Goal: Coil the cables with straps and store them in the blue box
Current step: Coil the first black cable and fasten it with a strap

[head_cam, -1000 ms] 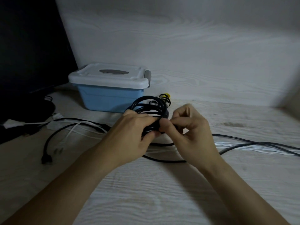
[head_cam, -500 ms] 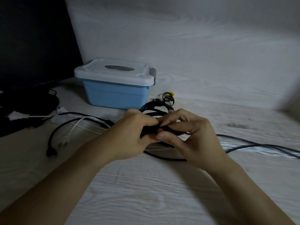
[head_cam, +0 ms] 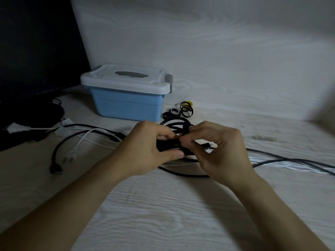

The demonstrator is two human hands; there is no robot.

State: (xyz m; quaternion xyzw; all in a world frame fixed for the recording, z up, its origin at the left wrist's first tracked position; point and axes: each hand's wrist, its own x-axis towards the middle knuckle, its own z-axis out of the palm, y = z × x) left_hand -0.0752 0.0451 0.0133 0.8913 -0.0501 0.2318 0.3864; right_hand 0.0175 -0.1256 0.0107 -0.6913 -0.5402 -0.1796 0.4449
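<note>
a person's left hand (head_cam: 145,151) grips a bundle of coiled black cable (head_cam: 174,144) above a pale wood-grain table (head_cam: 163,205), thumb pressed along the near side of the coil and fingers curled over the far side. the right hand (head_cam: 221,149) meets it from the right, fingertips pinching a black strap (head_cam: 186,129) that stands wrapped around the coil at its far edge; in the dim light it is hard to tell whether the strap is fastened. the coil's loops arc out just beyond the knuckles, and one loop hangs down to the table under the hands.

the blue box (head_cam: 126,104), a small plastic bin with its white lid (head_cam: 125,80) clipped on and a grey handle on top, sits on the table at the far left of the hands, well apart from the coil. just to its right lie spare straps (head_cam: 181,111), black rings with one touch of yellow.

loose cables (head_cam: 87,134), black and white, trail across the table to the left, one ending in a black plug (head_cam: 55,168) near the left forearm. more cable runs (head_cam: 290,160) stretch off to the right edge. a dark monitor (head_cam: 36,42) fills the far left corner.
</note>
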